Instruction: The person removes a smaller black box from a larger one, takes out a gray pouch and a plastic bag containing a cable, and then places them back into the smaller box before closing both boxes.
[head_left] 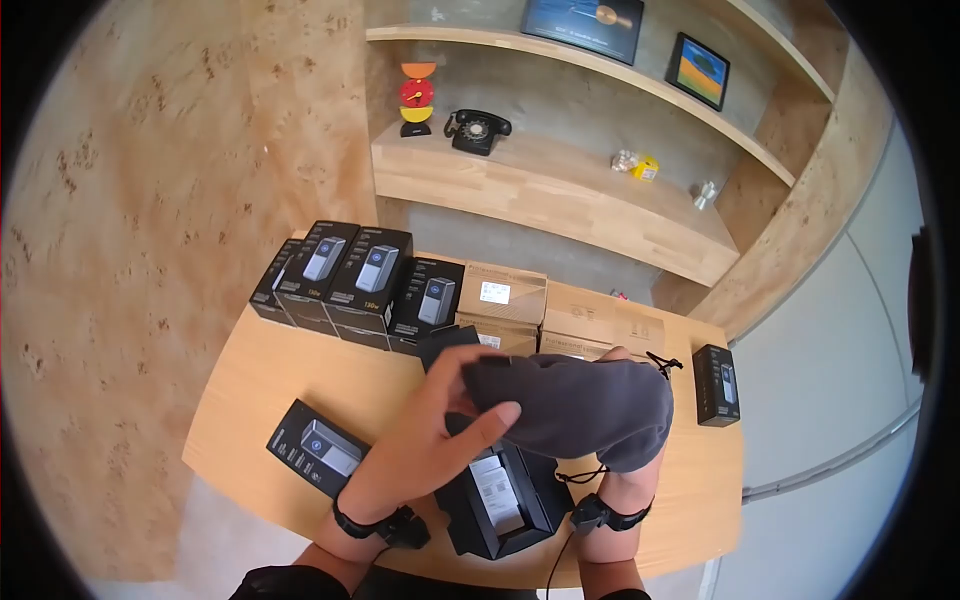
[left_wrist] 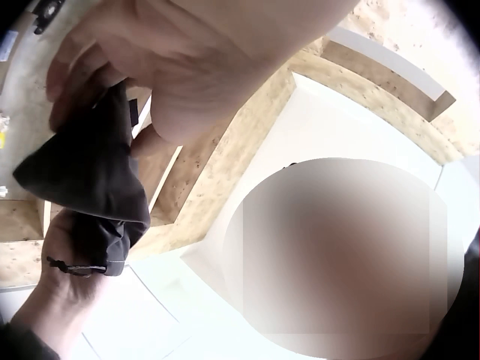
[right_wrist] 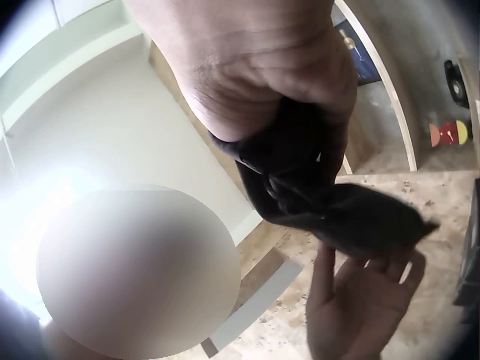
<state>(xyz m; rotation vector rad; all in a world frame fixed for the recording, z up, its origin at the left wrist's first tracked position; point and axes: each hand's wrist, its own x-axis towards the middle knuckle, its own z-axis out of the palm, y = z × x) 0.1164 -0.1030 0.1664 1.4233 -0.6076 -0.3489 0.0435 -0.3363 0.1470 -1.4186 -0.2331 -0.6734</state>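
Note:
A dark grey drawstring pouch [head_left: 570,405] is stretched sideways between both hands, above the table. My left hand [head_left: 425,440] pinches its left end, thumb along the near side and fingers behind. At the other end my right hand [right_wrist: 277,67] grips the bunched fabric; in the head view the pouch hides most of that hand. Black cords dangle from the pouch near the right wrist. Below the hands lies an opened black box [head_left: 545,490] with its flaps spread, and a white printed piece [head_left: 495,490] shows inside it.
A closed black box [head_left: 318,448] lies left of the opened one. Several black boxes [head_left: 370,275] and brown cartons [head_left: 505,290] line the table's back edge. Another black box [head_left: 716,385] stands at the right edge. Behind are wooden shelves with a black telephone [head_left: 478,131].

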